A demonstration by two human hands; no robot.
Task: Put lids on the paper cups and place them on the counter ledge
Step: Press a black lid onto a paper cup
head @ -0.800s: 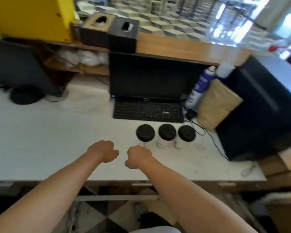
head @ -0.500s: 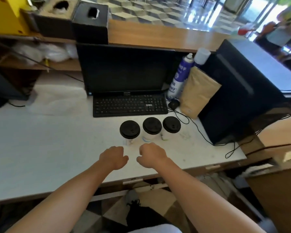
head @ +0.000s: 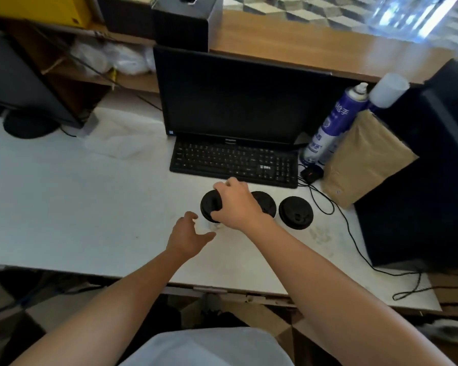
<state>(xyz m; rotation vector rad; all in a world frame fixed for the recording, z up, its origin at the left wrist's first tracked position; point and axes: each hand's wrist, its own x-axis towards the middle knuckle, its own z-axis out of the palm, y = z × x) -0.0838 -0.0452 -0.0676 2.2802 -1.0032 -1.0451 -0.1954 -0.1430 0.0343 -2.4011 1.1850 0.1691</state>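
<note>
Three white paper cups with black lids stand in a row on the white desk in front of the keyboard. My right hand (head: 236, 204) grips the rim of the black lid on the left cup (head: 209, 206) from above. Half hidden behind that hand is the middle cup (head: 267, 203). The right cup (head: 296, 213) stands free. My left hand (head: 188, 235) hovers just left of the left cup's base with fingers spread and holds nothing. The wooden counter ledge (head: 302, 46) runs along the back above the monitor.
A black monitor (head: 238, 96) and keyboard (head: 233, 165) stand right behind the cups. To the right are a blue spray can (head: 333, 125), a brown paper bag (head: 365, 159), a black box (head: 428, 165) and loose cables (head: 354, 244). Black tissue boxes (head: 185, 19) sit on the ledge.
Both hands were fists near the desk's front edge. My right hand has reached forward and taken hold of the left cup's lid; my left hand has opened and moved toward that cup.
</note>
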